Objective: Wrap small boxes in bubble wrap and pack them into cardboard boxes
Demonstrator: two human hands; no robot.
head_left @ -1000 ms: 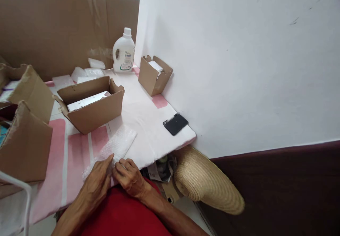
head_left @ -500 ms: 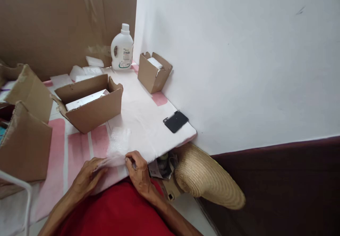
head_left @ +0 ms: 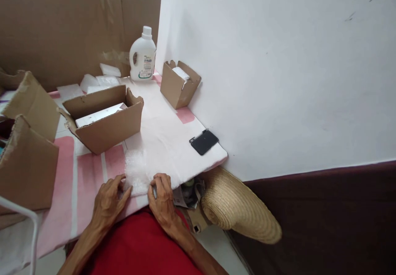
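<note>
A small clear sheet of bubble wrap lies on the table close to its front edge, between my two hands. My left hand has its thumb and curled fingers at the left edge of the bubble wrap, gripping it there. At the opposite edge, my right hand pinches the sheet with bent fingers, knuckles up. Just beyond the sheet stands a cut-down cardboard box with a white packet inside.
More cardboard boxes stand at the left and against the wall. Clear packets and a white detergent bottle sit at the back. A black phone-like slab lies near the right edge. Below hangs a straw hat.
The bubble wrap's near edge, lifted and folded before, now lies down flatter on the table. My left hand has moved right and slightly up with it.
</note>
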